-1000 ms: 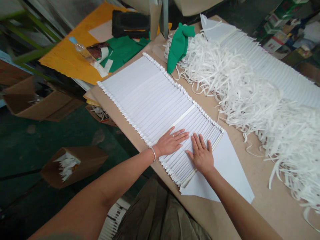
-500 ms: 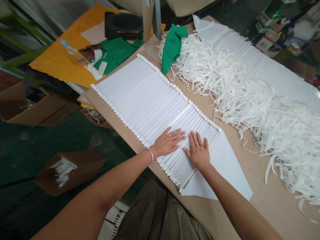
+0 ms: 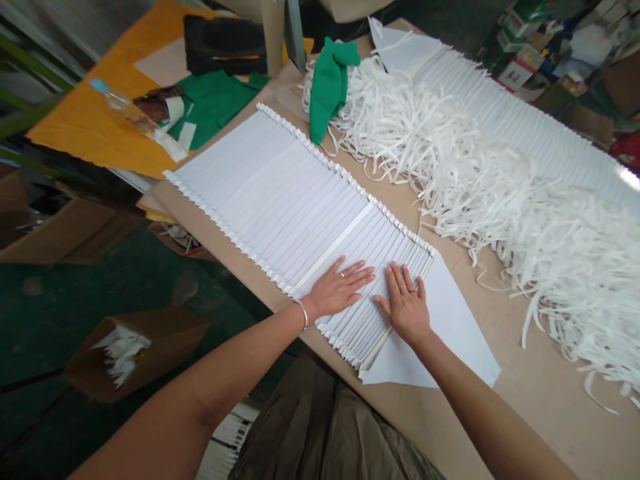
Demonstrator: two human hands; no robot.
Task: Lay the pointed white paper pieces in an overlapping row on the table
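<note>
As we look down at the tabletop (image 3: pixel 530 407), our left hand (image 3: pixel 340 288) and right hand (image 3: pixel 406 307) lie flat on the near end of a pleated white paper sheet (image 3: pixel 270 193), which runs toward the upper left of the frame. Both grips are wide open, fingers spread, holding nothing. A pointed paper flap (image 3: pixel 440 333) juts out just beside our right hand. Shredded white paper strips (image 3: pixel 450 160) lie heaped beyond the sheet, with a green cloth (image 3: pixel 327 90) on them at top centre.
</note>
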